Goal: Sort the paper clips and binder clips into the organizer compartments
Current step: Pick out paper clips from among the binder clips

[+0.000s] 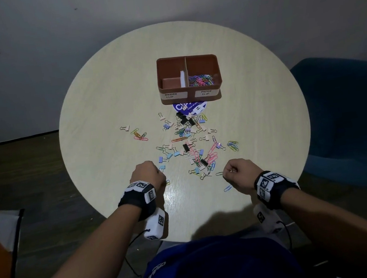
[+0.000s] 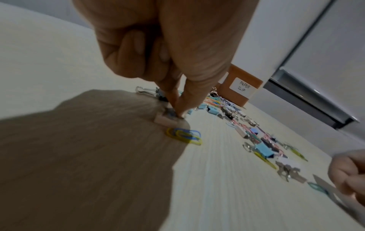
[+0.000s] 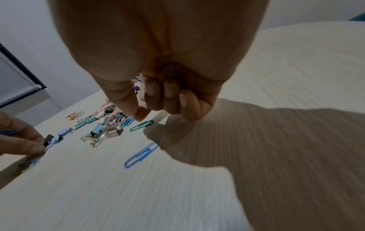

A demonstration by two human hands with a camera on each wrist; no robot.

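Left hand point(image 2: 168, 51) fingertips point(image 2: 180, 107) pinching pale binder clip point(image 2: 166, 120) on table point(image 2: 217, 187).

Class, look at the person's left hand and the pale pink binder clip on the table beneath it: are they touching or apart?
Touching. The left wrist view shows the left hand with its fingertips pinched on the pale pink binder clip, no gap between them.
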